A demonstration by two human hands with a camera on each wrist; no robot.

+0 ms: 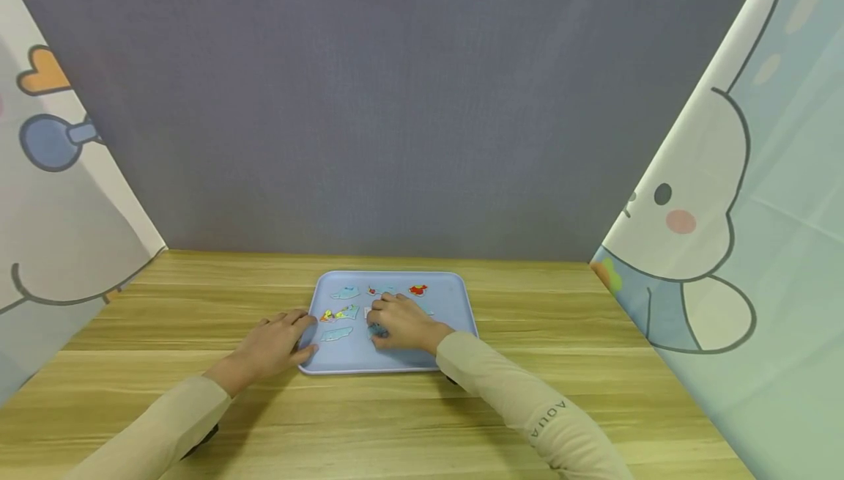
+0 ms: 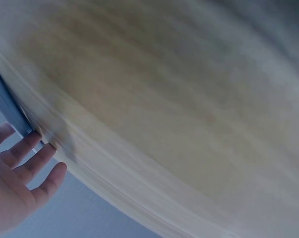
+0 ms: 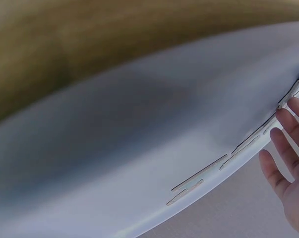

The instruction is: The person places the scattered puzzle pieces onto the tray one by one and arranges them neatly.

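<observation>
A pale blue tray (image 1: 455, 363) holds several flat, jagged-edged picture pieces. My right hand (image 1: 404, 322) is over the middle of it, thumb and forefinger pinching a dark blue picture piece (image 1: 378, 330); the hand covers part of the pieces beneath. In the right wrist view, the right hand's fingers (image 3: 288, 148) are spread beside the thin edges of the pieces (image 3: 201, 173). My left hand (image 1: 273, 344) rests at the tray's left rim, fingers fairly straight and touching it. The left wrist view shows that hand (image 2: 25, 173) with its fingertips at the blue rim (image 2: 8, 106).
On the tray's left lie a light blue piece (image 1: 345, 293), a piece with yellow and orange (image 1: 339, 314) and a pale strip (image 1: 337, 334). A red piece (image 1: 418, 290) lies toward the back. The wooden table (image 1: 316, 421) meets a grey panel (image 1: 395, 113) behind, with cartoon-printed sheets at both sides.
</observation>
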